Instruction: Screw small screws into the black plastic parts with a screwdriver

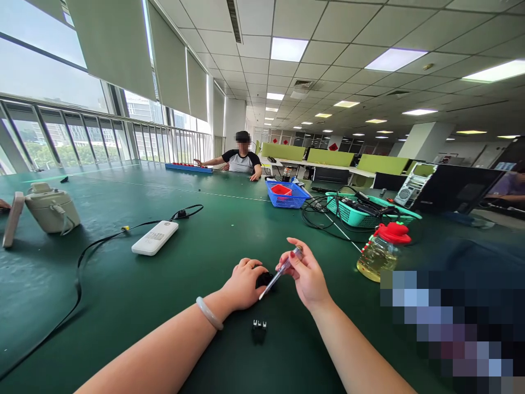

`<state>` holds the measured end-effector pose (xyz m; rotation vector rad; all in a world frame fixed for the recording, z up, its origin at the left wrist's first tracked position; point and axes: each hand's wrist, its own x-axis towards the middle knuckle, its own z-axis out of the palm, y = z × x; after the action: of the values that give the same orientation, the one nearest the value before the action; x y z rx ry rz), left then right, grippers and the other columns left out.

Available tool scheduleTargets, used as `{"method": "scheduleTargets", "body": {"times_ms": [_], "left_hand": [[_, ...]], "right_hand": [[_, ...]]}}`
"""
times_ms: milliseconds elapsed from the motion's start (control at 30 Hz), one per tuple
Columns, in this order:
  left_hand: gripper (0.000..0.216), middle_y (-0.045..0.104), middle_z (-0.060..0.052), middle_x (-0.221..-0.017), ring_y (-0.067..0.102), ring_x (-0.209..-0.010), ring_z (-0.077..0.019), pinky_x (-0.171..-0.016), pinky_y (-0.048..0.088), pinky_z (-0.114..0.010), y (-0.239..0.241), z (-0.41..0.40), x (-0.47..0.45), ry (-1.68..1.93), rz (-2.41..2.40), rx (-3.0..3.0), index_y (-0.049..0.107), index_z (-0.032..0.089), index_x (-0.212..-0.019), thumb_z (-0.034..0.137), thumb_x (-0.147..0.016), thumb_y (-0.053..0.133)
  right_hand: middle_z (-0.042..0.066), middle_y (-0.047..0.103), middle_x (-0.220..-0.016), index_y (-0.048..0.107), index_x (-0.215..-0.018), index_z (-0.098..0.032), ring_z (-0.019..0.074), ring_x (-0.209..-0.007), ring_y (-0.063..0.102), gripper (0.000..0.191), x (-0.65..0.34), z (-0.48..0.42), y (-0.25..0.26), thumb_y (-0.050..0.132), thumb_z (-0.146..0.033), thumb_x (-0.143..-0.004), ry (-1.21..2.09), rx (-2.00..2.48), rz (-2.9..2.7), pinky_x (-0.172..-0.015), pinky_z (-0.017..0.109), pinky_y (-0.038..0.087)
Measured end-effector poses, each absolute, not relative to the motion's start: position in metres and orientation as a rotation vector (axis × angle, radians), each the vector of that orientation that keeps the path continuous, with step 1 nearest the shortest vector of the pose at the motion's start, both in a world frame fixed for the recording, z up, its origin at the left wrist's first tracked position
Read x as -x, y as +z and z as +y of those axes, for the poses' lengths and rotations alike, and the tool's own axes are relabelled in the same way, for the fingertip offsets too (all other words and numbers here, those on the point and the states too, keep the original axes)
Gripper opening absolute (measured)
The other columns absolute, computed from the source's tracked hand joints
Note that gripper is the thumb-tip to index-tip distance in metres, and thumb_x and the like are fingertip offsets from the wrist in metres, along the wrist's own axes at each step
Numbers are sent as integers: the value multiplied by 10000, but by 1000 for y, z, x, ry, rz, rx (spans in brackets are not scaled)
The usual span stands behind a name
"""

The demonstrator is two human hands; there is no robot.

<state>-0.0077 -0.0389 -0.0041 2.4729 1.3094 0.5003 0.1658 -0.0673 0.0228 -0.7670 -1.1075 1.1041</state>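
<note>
My left hand (245,283) rests on the green table (164,284), its fingers curled round a small black object (264,279). A pale bangle sits on that wrist. My right hand (305,272) pinches a clear-handled screwdriver (281,272), which slants down to the left with its tip near the black object. Another small black part (258,330) lies on the table just in front of my arms.
A white power bank (155,237) with a black cable lies to the left, and a beige case (52,208) farther left. A bottle of yellow liquid with a red cap (381,253) stands at right. Blue (286,195) and teal (361,212) baskets sit beyond. A person sits at the far end.
</note>
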Motion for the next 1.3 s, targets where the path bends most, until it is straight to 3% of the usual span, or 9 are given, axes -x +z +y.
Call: {"method": "scheduleTargets", "body": {"times_ms": [267,500,1000,1300], "left_hand": [[406,664,-36,-1216,487,-1234,-275,-1079,382,-454,-2,-36,7,546,1224,-2436,615,261,-1202,264,-798,660],[404,692,-46,-1146,533,-1167,-273,-1034,426,-416,-1,-35,6,565,1237,-2443,628,233,-1186,230,-785,679],[399,697,-37,-1151,544,-1129,-277,-1016,436,-408,-4,-33,6,581,1238,-2473,632,223,-1169,245,-776,701],[318,700,-46,-1099,561,-1095,-280,-983,455,-402,-6,-31,6,590,1242,-2504,650,219,-1101,259,-788,688]], "right_hand": [[11,639,-788,527,-1207,-234,180,-729,650,342,-169,-66,17,559,-381,-900,502,1016,-1244,-722,353,545],[28,682,-836,589,-1123,-260,180,-719,659,223,-158,-73,15,520,-280,-912,254,1028,-1612,-717,336,547],[2,671,-790,568,-994,-263,163,-664,662,134,-157,-69,11,597,-329,-880,292,1065,-1514,-607,274,547],[17,662,-776,586,-987,-257,166,-636,629,124,-150,-71,9,553,-330,-892,132,1045,-1656,-664,303,534]]}}
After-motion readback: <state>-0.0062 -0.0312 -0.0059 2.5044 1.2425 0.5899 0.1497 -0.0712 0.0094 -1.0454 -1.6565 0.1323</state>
